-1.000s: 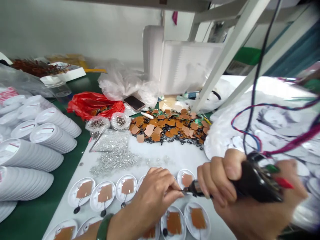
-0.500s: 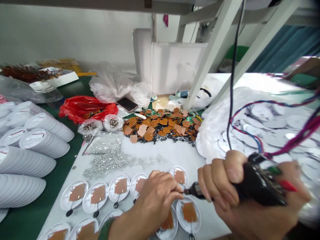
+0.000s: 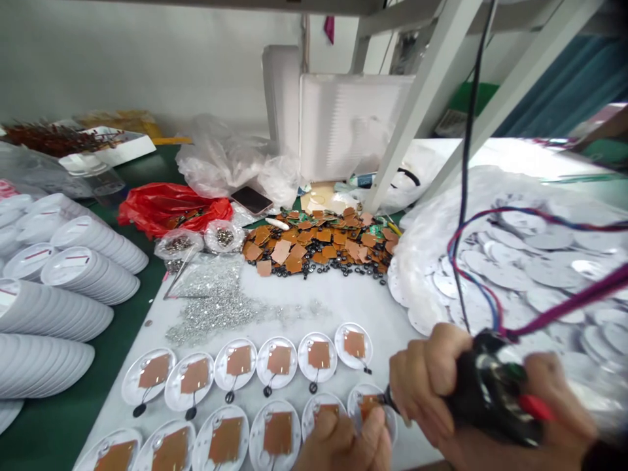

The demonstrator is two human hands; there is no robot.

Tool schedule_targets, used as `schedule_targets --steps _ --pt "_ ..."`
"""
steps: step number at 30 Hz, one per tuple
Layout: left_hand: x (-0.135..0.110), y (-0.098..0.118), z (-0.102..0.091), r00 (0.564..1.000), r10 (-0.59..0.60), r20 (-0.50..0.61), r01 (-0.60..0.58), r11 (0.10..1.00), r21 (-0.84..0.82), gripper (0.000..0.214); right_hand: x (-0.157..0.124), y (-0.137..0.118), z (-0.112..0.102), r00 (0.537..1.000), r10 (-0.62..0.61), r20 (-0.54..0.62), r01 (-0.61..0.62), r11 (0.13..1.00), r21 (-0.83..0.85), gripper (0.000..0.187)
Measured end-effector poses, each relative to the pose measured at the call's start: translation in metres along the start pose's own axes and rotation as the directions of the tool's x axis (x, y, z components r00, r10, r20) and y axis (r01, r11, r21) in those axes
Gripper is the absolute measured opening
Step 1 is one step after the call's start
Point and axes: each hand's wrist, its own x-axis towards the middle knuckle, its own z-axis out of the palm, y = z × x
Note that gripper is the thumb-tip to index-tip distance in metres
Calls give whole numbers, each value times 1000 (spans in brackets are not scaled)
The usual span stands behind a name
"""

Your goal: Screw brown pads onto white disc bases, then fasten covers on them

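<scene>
Your right hand (image 3: pixel 426 386) is wrapped around a black corded hand tool (image 3: pixel 485 399), fingers closed tight on its body. The tool's long axis runs roughly level, its metal tip (image 3: pixel 390 396) pointing left at a white plastic disc (image 3: pixel 354 409) in the front row, toward the near edge of the white tabletop (image 3: pixel 304 307). The tip sits at the disc's copper-coloured square pad (image 3: pixel 369 405); contact cannot be told from this view. Your left hand (image 3: pixel 343 441) is nearer the disc, its curled fingers (image 3: pixel 375 425) overlapping the lower rim; you cannot tell whether they hold anything.
</scene>
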Motion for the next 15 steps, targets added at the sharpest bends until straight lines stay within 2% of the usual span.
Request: schedule_targets --steps 1,3,5,8,11,15 --pt "-8 7 11 1000 -11 -5 11 1000 26 19 -2 5 -2 1000 28 11 -28 1000 -9 62" --pt "-21 16 28 984 -87 -157 103 990 96 24 -5 15 -5 997 64 38 -64 998 -21 65" --pt "-29 19 36 986 -87 -140 105 987 123 25 -7 25 -8 995 90 54 -88 996 -30 68" --pt "-36 16 29 997 -14 75 7 996 94 17 -7 36 -10 995 93 43 -92 995 -25 65" --pt "-37 10 14 949 33 314 -27 999 -24 14 -4 42 -10 994 95 52 -94 995 -22 61" --pt "-32 6 1 899 3 438 51 993 -111 21 -3 44 -10 994 99 39 -98 995 -34 63"
